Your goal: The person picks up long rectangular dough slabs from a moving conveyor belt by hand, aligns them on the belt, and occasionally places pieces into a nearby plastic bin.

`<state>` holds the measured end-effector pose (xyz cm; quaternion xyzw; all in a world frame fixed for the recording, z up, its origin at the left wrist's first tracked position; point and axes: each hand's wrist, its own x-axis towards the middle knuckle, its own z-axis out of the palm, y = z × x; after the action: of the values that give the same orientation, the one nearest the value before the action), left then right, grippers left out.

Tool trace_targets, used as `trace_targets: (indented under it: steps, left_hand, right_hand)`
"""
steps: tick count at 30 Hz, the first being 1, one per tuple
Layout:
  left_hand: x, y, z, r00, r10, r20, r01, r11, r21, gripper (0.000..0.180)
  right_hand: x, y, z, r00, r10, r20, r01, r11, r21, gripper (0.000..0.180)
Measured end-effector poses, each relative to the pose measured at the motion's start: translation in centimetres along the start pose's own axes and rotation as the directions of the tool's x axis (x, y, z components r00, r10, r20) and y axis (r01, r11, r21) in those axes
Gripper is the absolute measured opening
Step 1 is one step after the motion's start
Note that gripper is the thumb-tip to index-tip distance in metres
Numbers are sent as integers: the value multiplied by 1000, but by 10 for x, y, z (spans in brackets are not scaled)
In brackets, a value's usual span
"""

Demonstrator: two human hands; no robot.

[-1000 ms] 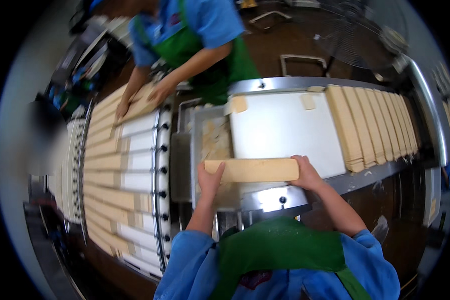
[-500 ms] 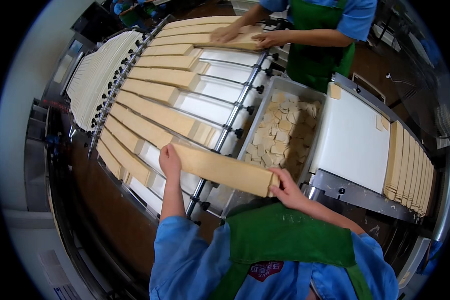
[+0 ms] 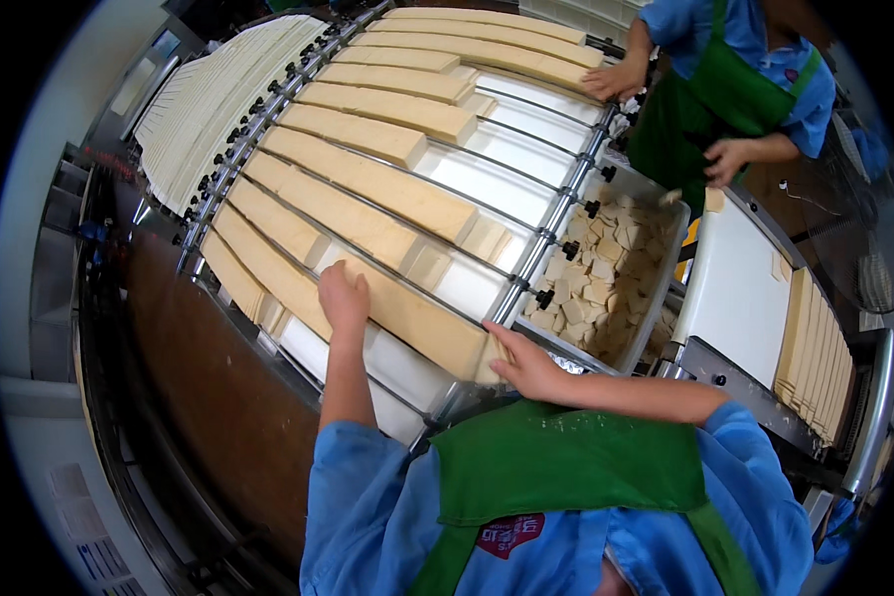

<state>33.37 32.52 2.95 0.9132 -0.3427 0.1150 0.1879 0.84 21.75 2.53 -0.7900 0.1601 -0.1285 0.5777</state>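
A long, pale tan block [image 3: 412,316], seemingly many thin dough sheets on edge, lies between my hands over the near lanes of the white table [image 3: 407,372]. My left hand [image 3: 346,298] grips its far-left end from above. At the other end, by the metal rail, my right hand [image 3: 526,366] is closed around the block's end face, with the fingers partly hidden. Similar long blocks [image 3: 387,194] lie side by side in the lanes, set apart by thin metal rods.
A grey tub [image 3: 661,298] of loose pale slices [image 3: 591,283] stands right of the railed table edge [image 3: 566,204]. Beyond it, a co-worker rests one hand [image 3: 616,79] at the table; the other hand [image 3: 730,159] is over the tub. A white belt [image 3: 735,268] carries more blocks [image 3: 815,348].
My hands have brought the block left and down, from across the rail and tub onto the lanes. The co-worker's hands have come off a far block, one moving toward the tub.
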Motion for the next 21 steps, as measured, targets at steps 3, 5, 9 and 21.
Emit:
trace_targets:
  steps: [3, 5, 9, 21]
  left_hand:
    - [-9, 11, 2, 973, 153, -171, -198, 937, -288, 29]
    - [-16, 29, 2, 975, 177, -137, -215, 911, -353, 27]
    - [-40, 59, -6, 979, 189, -77, -202, 850, -487, 20]
    - [-72, 144, 6, 953, 302, -30, -237, 680, -693, 12]
  right_hand:
    - [48, 4, 29, 985, 173, 2, -171, 972, 158, 55]
    - [70, 17, 42, 989, 97, -115, -86, 992, 94, 52]
    - [67, 12, 34, 979, 203, -10, -201, 973, 113, 50]
    - [-121, 101, -111, 751, 634, -184, -474, 711, 519, 50]
